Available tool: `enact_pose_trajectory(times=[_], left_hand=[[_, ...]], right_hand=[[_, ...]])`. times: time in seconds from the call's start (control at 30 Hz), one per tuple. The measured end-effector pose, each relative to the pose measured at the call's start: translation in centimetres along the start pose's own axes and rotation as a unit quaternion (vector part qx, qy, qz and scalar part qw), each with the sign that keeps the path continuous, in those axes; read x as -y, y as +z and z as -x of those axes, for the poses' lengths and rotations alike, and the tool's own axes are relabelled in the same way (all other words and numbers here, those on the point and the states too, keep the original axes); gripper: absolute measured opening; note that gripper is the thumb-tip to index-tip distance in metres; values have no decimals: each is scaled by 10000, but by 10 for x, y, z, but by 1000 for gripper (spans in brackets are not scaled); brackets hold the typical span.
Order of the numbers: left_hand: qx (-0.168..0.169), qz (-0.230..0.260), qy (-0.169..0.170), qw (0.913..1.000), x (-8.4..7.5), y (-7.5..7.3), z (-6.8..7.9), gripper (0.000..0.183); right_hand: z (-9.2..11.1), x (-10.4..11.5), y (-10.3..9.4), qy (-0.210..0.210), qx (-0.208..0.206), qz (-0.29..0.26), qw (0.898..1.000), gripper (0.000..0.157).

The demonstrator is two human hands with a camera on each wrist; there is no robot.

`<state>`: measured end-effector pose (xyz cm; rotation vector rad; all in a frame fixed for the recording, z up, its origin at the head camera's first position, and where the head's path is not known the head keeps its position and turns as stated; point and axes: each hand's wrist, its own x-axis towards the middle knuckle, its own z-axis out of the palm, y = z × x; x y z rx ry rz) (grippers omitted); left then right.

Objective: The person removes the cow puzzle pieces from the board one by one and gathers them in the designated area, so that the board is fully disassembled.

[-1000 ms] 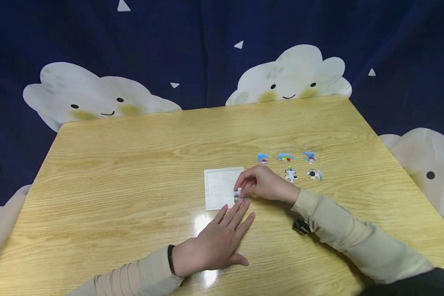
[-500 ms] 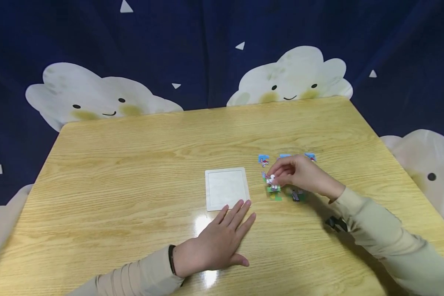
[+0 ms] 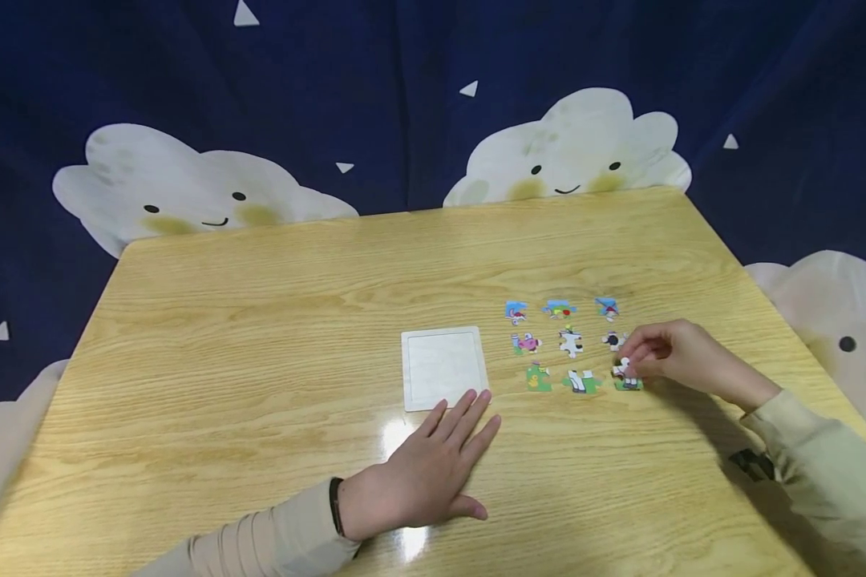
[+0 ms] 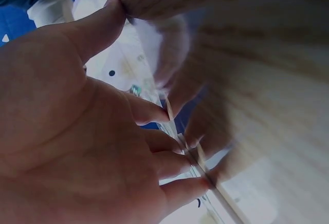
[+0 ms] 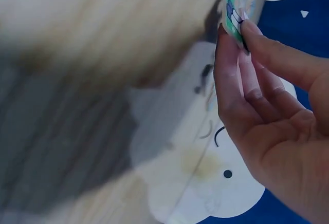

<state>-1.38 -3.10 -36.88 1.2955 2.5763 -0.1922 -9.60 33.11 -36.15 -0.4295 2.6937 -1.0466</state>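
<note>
My right hand (image 3: 681, 358) pinches a jigsaw puzzle piece (image 3: 626, 375) between thumb and fingers at the lower right of the laid-out pieces. In the right wrist view that puzzle piece (image 5: 233, 21) shows a green edge with dark and white print. My left hand (image 3: 433, 469) lies flat with fingers spread, its fingertips at the lower right corner of a square white puzzle frame (image 3: 443, 409). The inside of the frame is plain white. From the left wrist view the left hand (image 4: 103, 142) has its fingertips touching down along the frame's edge.
Several puzzle pieces lie in rows right of the frame: a blue-topped piece (image 3: 515, 311) at the back, a pink piece (image 3: 527, 344), a white piece (image 3: 570, 343) and a green piece (image 3: 538, 378). All rest on a wooden table (image 3: 260, 336). A dark blue cloud-print curtain (image 3: 404, 104) hangs behind.
My right hand has carried the puzzle piece from the frame's lower right corner rightward, to the end of the front row of pieces. The left hand has stayed in place.
</note>
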Motion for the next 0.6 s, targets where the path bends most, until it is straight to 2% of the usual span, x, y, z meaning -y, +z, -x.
enact_pose_trajectory(times=[0.13,0.27,0.43,0.5,0.6], left_hand=[[12,-55,-16,10000,1,0,0,97],[44,-25,-27,10000,2,0,0,98],[36,136,5,9999,1,1,1,98],[-11,344,71,9994,3,1,1,97],[-170,974,74,9951,13,-3,5,96]], right_hand=[[4,-7,2,-277,-182,433,9985,17],[5,-10,7,-670,-448,921,9925,19],[6,-8,10,-629,-436,978,9923,18],[7,-8,6,-667,-485,1087,9907,17],[8,-8,-9,-742,-780,1295,9857,14]])
